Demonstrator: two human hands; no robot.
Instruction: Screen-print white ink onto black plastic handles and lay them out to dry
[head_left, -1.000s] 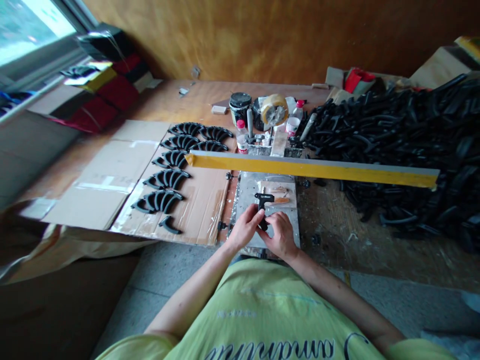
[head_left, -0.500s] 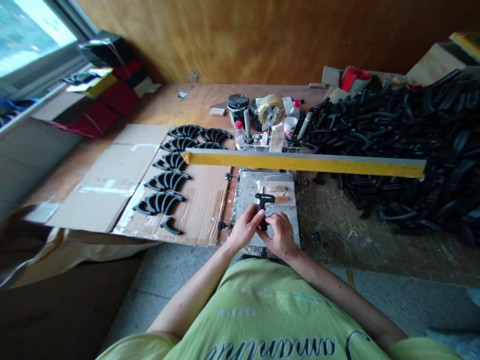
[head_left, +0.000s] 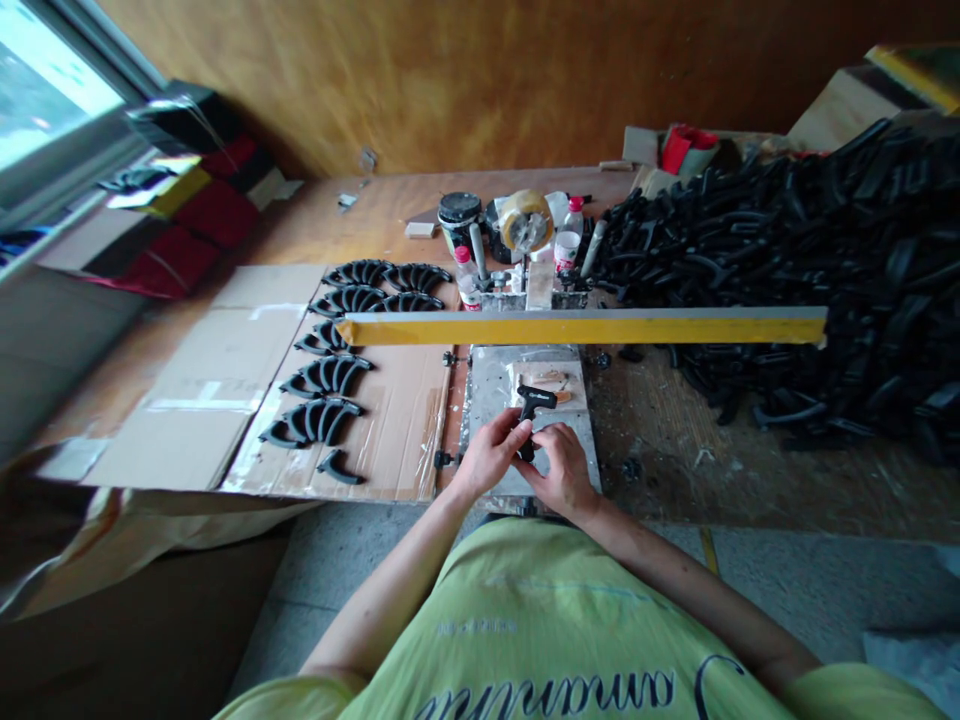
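1. A person stood at the near edge of the tabletop, forearms angled inward, so that the left hand and right hand met low in front of the body, over a scuffed metal plate.
2. Both hands were closed on a black T-shaped piece, the left fingers curled around its stem and the right fingers pinching its lower end. The crossbar stood clear of them, seemingly to keep the working end steady and in sight.
3. The piece was over the plate, though I couldn't tell whether it touched.
4. Beyond the plate, a yellow straightedge ran across the tabletop.
5. To the left, curved black parts lay in spaced rows on a cardboard sheet, apparently set apart to avoid touching. To the right, a loose heap of black parts was piled up.
6. Near the far edge, a tape roll and a black tin sat within reach.
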